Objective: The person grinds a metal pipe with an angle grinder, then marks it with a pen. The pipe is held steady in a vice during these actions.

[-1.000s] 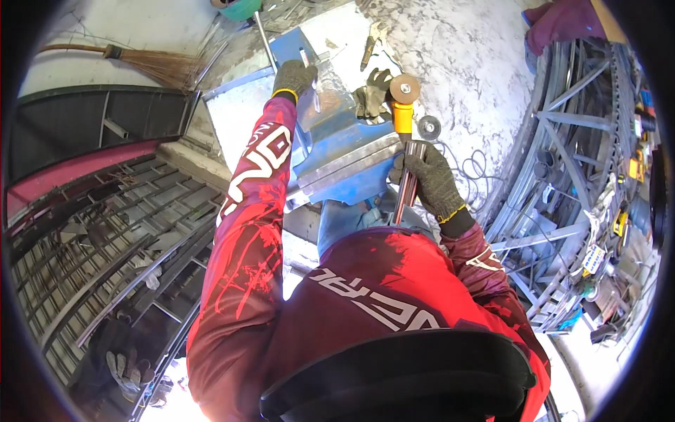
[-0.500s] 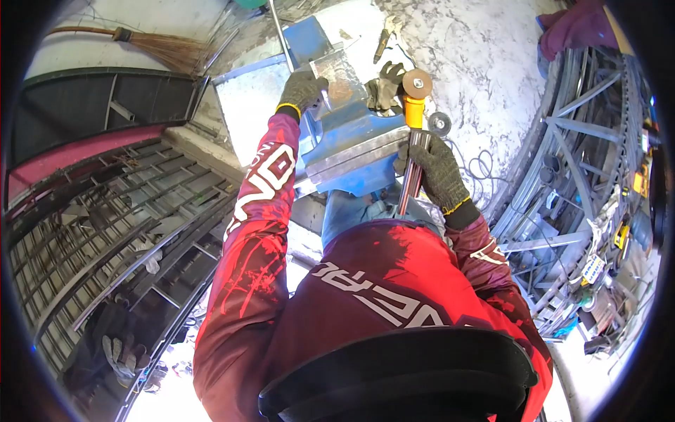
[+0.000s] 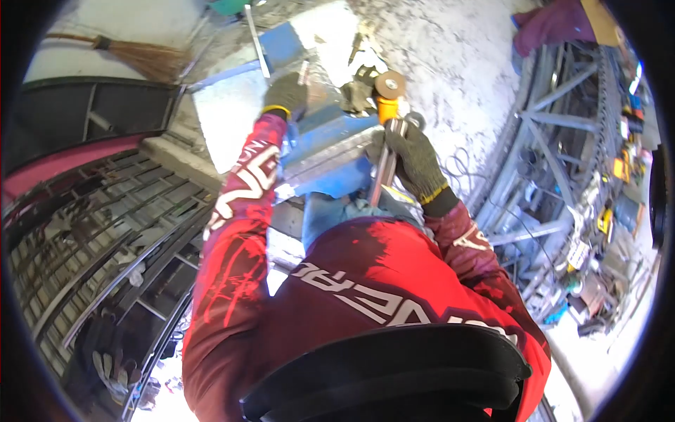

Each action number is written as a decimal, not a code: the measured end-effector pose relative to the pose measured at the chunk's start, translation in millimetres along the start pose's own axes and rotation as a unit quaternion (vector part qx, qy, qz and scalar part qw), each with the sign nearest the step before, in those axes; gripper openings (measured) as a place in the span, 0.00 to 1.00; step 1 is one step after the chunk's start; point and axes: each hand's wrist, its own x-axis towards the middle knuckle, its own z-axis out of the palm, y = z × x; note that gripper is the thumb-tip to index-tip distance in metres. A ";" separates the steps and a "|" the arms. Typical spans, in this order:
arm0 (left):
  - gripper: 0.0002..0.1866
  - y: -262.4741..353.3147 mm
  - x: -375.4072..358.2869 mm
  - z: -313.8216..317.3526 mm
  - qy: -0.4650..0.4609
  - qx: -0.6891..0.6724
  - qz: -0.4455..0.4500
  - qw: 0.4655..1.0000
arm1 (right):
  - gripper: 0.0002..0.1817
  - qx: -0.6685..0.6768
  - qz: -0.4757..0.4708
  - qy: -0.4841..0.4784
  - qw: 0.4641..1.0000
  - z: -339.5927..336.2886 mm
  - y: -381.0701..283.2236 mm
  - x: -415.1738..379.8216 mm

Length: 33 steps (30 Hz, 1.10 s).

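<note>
My left hand (image 3: 287,95), in a dark knitted glove with a yellow cuff edge, is over the blue vise (image 3: 327,144); blur hides what its fingers do. Near its fingertips a thin pale piece (image 3: 304,72) points upward. Dark glove fingers of my right hand (image 3: 416,158) wrap round several narrow metal bars (image 3: 383,172) at the vise's right end, in front of my torso. Just beyond the bars' upper end lies a yellow angle grinder (image 3: 388,109) with a brown disc (image 3: 389,85). Dark gloves (image 3: 358,95) lie left of the grinder.
A broom (image 3: 140,56) is at upper left, above metal racks and frames (image 3: 105,239). Steel trusses and bars (image 3: 555,155) fill the right side, with tools and clutter beyond. A cable (image 3: 460,165) curls on the floor. Another person's clothed leg (image 3: 555,28) shows at upper right.
The view has shifted, so the bench and tools appear further left. My left hand is more blurred. My right hand has moved up along the bars, closer to the grinder.
</note>
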 end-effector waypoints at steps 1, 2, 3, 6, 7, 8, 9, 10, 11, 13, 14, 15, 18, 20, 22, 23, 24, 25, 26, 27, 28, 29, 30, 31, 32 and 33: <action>0.21 10.0 -5.0 -16.6 0.006 0.076 0.037 0.996 | 0.20 0.028 0.001 0.000 1.000 -13.7 3.6 8.9; 0.19 -8.2 16.6 -1.7 0.003 0.059 0.034 0.998 | 0.20 -0.015 -0.049 -0.006 0.999 -23.4 2.8 11.3; 0.17 -6.8 23.1 -3.3 -0.038 0.095 0.019 0.995 | 0.18 -0.089 -0.128 -0.002 0.988 -48.9 20.2 30.7; 0.17 -4.1 18.3 -2.7 -0.012 0.140 0.068 0.988 | 0.13 0.162 -0.022 0.040 0.986 -26.9 -13.1 17.1; 0.17 -2.2 14.7 -2.6 -0.013 0.139 0.070 0.988 | 0.13 0.175 -0.048 0.044 0.982 -25.0 -15.9 15.3; 0.18 -2.2 10.1 -4.3 -0.009 0.138 0.071 0.988 | 0.13 0.176 -0.049 0.044 0.982 -28.2 -16.0 17.0; 0.20 -2.8 6.1 -7.3 -0.005 0.137 0.070 0.988 | 0.14 0.190 -0.055 0.026 0.980 -32.9 -15.8 21.1; 0.20 -1.4 2.2 -11.6 -0.003 0.139 0.069 0.988 | 0.15 0.203 -0.060 0.007 0.977 -31.8 -17.7 23.0; 0.21 1.7 -1.4 -15.2 0.004 0.131 0.066 0.989 | 0.16 0.187 -0.068 0.014 0.980 -30.6 -19.1 22.6; 0.22 22.6 -16.3 -31.5 0.011 0.127 0.008 0.992 | 0.16 0.183 -0.065 0.016 0.981 -26.2 -22.0 21.9; 0.22 27.2 -25.7 -31.7 0.014 0.129 0.003 0.992 | 0.15 0.178 -0.061 0.021 0.982 -23.6 -22.7 22.4; 0.22 30.0 -34.1 -34.3 0.081 0.037 0.010 0.996 | 0.15 0.179 -0.059 0.013 0.982 -22.4 -23.2 25.0; 0.22 43.0 -83.8 -29.0 0.091 -0.175 0.124 0.973 | 0.16 0.173 -0.067 -0.011 0.983 -24.0 -18.3 32.6; 0.11 79.3 -139.3 -35.0 -0.045 -0.427 0.070 0.900 | 0.16 0.193 -0.043 -0.012 0.980 -22.2 -17.0 41.4; 0.13 91.2 -177.3 -12.7 -0.048 -0.479 0.092 0.871 | 0.16 0.201 -0.019 -0.034 0.979 -14.0 -20.3 44.3; 0.13 106.0 -194.8 -10.1 -0.037 -0.479 0.085 0.873 | 0.16 0.211 -0.019 -0.035 0.977 -7.0 -24.5 43.7; 0.14 122.8 -211.5 -8.8 -0.019 -0.522 0.055 0.851 | 0.16 0.220 -0.017 -0.037 0.975 -0.2 -27.5 43.1; 0.15 133.1 -220.5 -10.3 0.002 -0.564 0.024 0.826 | 0.16 0.219 -0.006 -0.055 0.974 7.2 -28.6 44.4; 0.15 136.9 -223.2 -14.8 0.020 -0.564 0.015 0.826 | 0.16 0.214 0.005 -0.072 0.974 12.5 -27.7 47.7; 0.15 138.8 -227.0 -19.5 0.030 -0.549 -0.026 0.835 | 0.14 0.205 0.010 -0.096 0.974 17.1 -25.5 50.3; 0.15 138.2 -231.4 -22.3 0.038 -0.534 -0.068 0.842 | 0.13 0.197 0.015 -0.120 0.973 20.9 -23.5 52.1; 0.15 134.4 -233.6 -22.4 0.089 -0.507 -0.084 0.853 | 0.12 0.188 0.020 -0.143 0.971 24.1 -22.8 54.3; 0.15 128.3 -237.2 -24.8 0.106 -0.509 -0.094 0.849 | 0.11 0.191 0.049 -0.147 0.969 27.8 -23.7 58.4; 0.15 121.4 -243.3 -30.2 0.125 -0.527 -0.107 0.834 | 0.12 0.147 0.056 -0.165 0.974 28.3 -27.8 59.2; 0.15 114.4 -250.7 -38.2 0.143 -0.544 -0.119 0.818 | 0.12 0.103 0.062 -0.183 0.976 27.8 -32.4 60.4; 0.14 106.5 -257.9 -48.5 0.163 -0.498 -0.123 0.843 | 0.11 0.084 0.017 -0.171 0.981 23.0 -28.0 67.1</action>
